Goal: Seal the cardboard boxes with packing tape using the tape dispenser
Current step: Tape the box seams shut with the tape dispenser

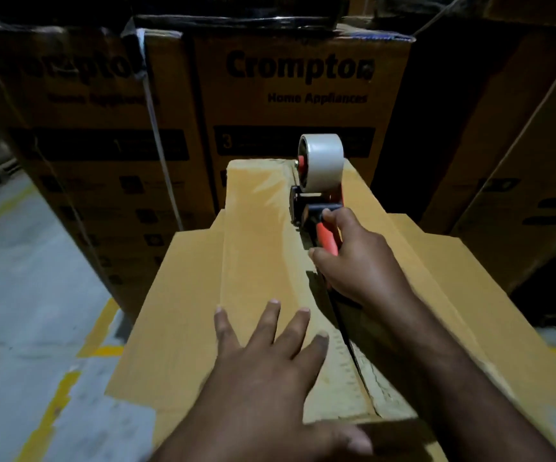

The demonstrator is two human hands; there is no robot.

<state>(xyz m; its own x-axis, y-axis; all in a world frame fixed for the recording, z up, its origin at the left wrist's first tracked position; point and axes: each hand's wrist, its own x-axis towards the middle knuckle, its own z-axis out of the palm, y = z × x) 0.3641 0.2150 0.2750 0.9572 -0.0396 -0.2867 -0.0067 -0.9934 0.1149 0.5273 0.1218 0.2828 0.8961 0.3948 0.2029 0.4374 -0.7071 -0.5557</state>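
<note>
long brown cardboard box [263, 248], seam run judged about halfway | right hand [360, 261] fingers curled round orange-handled tape dispenser with clear roll [320, 201] | left hand [270, 368] fingers spread, pressing flap | far stretch untaped

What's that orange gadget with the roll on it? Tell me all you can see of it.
It is a tape dispenser, a hand tool with an orange, plastic-looking handle, a black frame and a pale roll of tape standing upright at its far end. It rests on top of the cardboard box, along its top seam. The right hand grips the handle.
</note>
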